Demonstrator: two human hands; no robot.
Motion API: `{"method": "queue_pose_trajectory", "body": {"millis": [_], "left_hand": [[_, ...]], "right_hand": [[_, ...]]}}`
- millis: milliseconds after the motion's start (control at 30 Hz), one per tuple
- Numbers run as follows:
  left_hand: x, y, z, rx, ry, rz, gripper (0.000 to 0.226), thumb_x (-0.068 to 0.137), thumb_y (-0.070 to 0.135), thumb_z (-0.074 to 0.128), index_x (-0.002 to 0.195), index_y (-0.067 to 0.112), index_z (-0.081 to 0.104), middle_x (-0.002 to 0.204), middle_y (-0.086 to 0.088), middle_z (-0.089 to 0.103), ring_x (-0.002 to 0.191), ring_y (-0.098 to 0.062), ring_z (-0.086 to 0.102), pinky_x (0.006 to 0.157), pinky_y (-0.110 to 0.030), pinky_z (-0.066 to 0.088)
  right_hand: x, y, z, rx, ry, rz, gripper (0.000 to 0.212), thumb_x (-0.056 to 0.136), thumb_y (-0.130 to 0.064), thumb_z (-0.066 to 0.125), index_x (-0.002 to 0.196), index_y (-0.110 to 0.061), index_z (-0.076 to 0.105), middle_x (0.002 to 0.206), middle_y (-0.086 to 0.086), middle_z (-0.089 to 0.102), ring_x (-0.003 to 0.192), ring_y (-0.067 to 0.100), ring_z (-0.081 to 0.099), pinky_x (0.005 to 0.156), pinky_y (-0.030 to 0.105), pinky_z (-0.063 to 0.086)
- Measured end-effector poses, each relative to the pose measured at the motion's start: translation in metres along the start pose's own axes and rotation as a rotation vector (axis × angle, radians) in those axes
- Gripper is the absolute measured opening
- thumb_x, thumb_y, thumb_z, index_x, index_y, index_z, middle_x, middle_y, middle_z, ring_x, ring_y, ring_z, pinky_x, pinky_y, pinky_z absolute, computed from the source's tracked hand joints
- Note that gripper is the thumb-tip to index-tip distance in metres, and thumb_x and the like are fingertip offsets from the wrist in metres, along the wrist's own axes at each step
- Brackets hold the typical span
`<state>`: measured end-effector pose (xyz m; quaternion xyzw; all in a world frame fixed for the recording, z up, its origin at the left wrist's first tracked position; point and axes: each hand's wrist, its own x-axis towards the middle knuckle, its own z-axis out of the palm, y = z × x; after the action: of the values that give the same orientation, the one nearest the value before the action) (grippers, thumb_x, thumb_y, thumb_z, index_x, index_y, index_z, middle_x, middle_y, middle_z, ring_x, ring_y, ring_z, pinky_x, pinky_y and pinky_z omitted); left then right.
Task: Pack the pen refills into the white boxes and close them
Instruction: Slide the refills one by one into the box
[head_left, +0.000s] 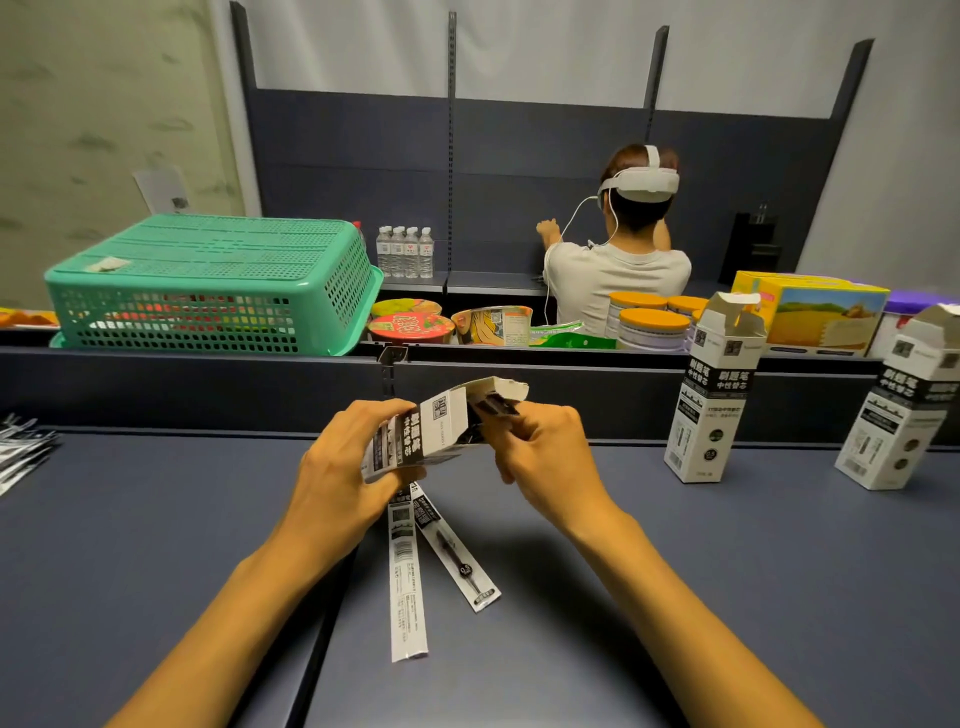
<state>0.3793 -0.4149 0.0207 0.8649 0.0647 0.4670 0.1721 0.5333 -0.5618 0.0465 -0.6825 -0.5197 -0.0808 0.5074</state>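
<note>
I see both hands above the middle of the dark blue desk (156, 519). The left hand (337, 467) has its grip clenched around a white box (415, 436), which lies tilted, with its open end pointing to about 2 o'clock. The right hand (540, 452) is at this open end, and its fingers are closed on a dark bundle of pen refills (493, 405) that sits partly inside the box. I cannot tell exactly how deep the bundle is, because the top flap and the fingers hide it.

On the desk, at 6 o'clock from the box, two packed refills (410, 571) lie flat; their upper ends are under the left hand and they spread apart toward me. At 3 o'clock two more white boxes stand upright with their top flaps open, the nearer box (711, 405) and the far box (898, 415), well apart from the hands. At 9 o'clock, at the desk edge, I see a small pile of wrapped refills (23, 452).

Behind the desk, at 11 o'clock, a green basket (208, 280) lies upside down. At 1 o'clock a person (618, 280) with a white headset faces away.
</note>
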Motion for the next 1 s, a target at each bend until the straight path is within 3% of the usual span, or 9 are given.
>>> {"method": "queue_pose_trajectory", "body": {"millis": [33,100,167,267,500,633,733,900,1000], "left_hand": [[0.0,0.0,0.0,0.005,0.002,-0.003,0.062,0.074,0.015,0.081,0.128,0.023,0.052,0.118,0.014,0.054,0.105,-0.01,0.056,0.085,-0.027,0.053],[0.001,0.0,-0.001,0.01,0.005,0.0,0.062,0.074,0.017,0.081,0.129,0.022,0.052,0.119,0.015,0.052,0.106,-0.009,0.055,0.086,-0.023,0.051],[0.002,0.0,-0.001,0.004,0.004,0.0,0.062,0.075,0.019,0.08,0.129,0.022,0.051,0.119,0.016,0.051,0.107,-0.008,0.055,0.085,-0.021,0.049],[0.001,0.0,-0.003,0.004,0.004,-0.006,0.062,0.075,0.019,0.08,0.13,0.022,0.051,0.119,0.015,0.052,0.107,-0.008,0.055,0.086,-0.021,0.049],[0.001,-0.002,-0.004,0.015,0.002,-0.015,0.062,0.074,0.019,0.081,0.129,0.021,0.052,0.119,0.006,0.057,0.107,-0.011,0.056,0.086,-0.026,0.052],[0.001,-0.001,-0.003,0.013,0.007,-0.021,0.062,0.073,0.018,0.082,0.128,0.02,0.053,0.117,0.008,0.058,0.105,-0.01,0.057,0.085,-0.026,0.053],[0.0,-0.001,-0.003,0.011,0.011,-0.02,0.062,0.072,0.017,0.082,0.127,0.02,0.053,0.116,0.009,0.058,0.104,-0.01,0.057,0.084,-0.027,0.053],[0.0,-0.002,-0.002,0.01,0.015,0.003,0.062,0.072,0.015,0.082,0.127,0.021,0.053,0.117,0.007,0.058,0.104,-0.013,0.058,0.083,-0.029,0.054],[-0.001,-0.001,-0.001,0.018,-0.007,0.027,0.066,0.072,0.009,0.082,0.128,0.025,0.05,0.117,0.005,0.058,0.105,-0.015,0.058,0.085,-0.031,0.055]], "right_hand": [[0.0,0.001,-0.002,-0.01,-0.029,0.003,0.059,0.092,-0.06,0.045,0.061,-0.014,0.062,0.054,0.001,0.064,0.048,0.017,0.058,0.057,0.045,0.052],[0.0,0.0,-0.005,0.018,-0.047,-0.035,0.036,0.097,-0.046,0.049,0.073,-0.024,0.065,0.062,0.001,0.069,0.051,0.015,0.06,0.053,0.035,0.052],[-0.001,-0.001,-0.006,0.069,-0.016,-0.062,0.014,0.098,-0.027,0.056,0.101,-0.024,0.069,0.07,-0.001,0.072,0.049,0.011,0.058,0.046,0.027,0.048],[-0.002,0.0,-0.005,0.073,0.057,-0.074,0.027,0.097,-0.02,0.058,0.124,-0.021,0.064,0.072,-0.003,0.072,0.048,0.009,0.057,0.045,0.03,0.049],[-0.005,-0.002,-0.005,0.053,0.011,-0.097,0.02,0.099,-0.025,0.052,0.108,-0.017,0.069,0.064,-0.006,0.068,0.041,0.013,0.058,0.045,0.022,0.05],[-0.006,-0.002,-0.004,0.03,-0.133,-0.075,0.042,0.099,-0.041,0.039,0.085,-0.01,0.063,0.066,-0.003,0.07,0.04,0.013,0.059,0.047,0.021,0.049],[-0.006,-0.002,-0.001,-0.018,-0.213,-0.08,0.046,0.102,-0.042,0.035,0.081,-0.009,0.061,0.067,0.001,0.071,0.042,0.013,0.06,0.049,0.017,0.044],[-0.001,-0.006,-0.003,0.006,-0.369,0.048,0.051,0.106,-0.039,0.03,0.101,-0.003,0.066,0.073,0.005,0.073,0.046,0.014,0.061,0.061,0.021,0.049],[-0.002,-0.009,-0.004,-0.046,-0.454,0.109,0.055,0.102,-0.04,0.025,0.106,-0.001,0.063,0.074,0.01,0.073,0.052,0.018,0.063,0.071,0.035,0.056]]}}
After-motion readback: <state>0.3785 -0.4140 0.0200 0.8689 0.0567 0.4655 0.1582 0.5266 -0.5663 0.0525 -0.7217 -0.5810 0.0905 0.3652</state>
